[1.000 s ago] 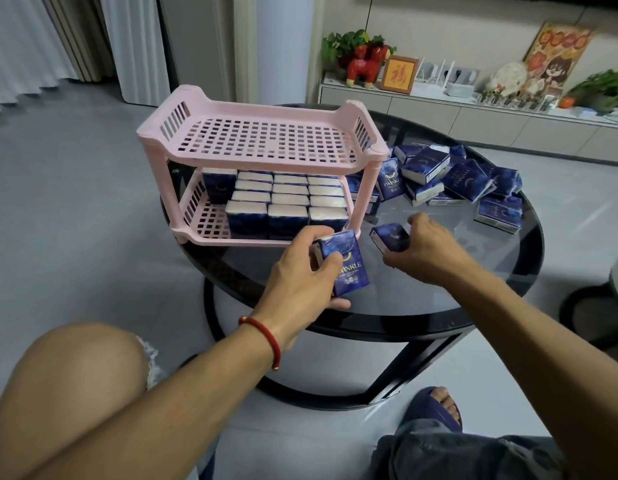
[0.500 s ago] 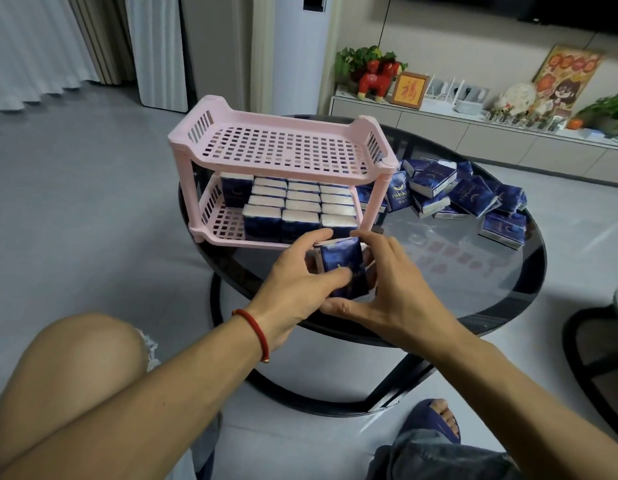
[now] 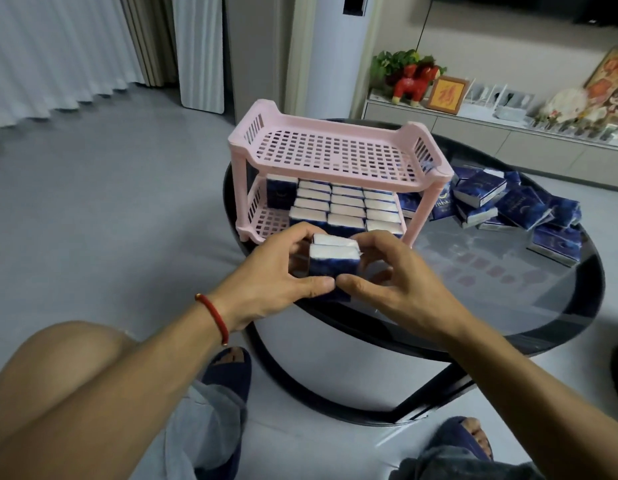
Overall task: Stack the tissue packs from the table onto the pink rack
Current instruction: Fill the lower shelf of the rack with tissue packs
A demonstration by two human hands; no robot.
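Left hand (image 3: 266, 282) and right hand (image 3: 394, 282) pinched two soft, light blue-wrapped tissue packs (image 3: 333, 259) by their sides, before the pink plastic two-tier rack (image 3: 335, 157), fingers curled.

Both forearms are bare, with no sleeves in view. A thin red cord bracelet (image 3: 214, 315) circles the left wrist, just behind the grip. Lower down, frayed grey denim shorts (image 3: 203, 427) cover the legs, and dark blue slippers (image 3: 228, 372) are on both feet.

top shelf (image 3: 335, 157) open, lower shelf (image 3: 266, 220) crowded
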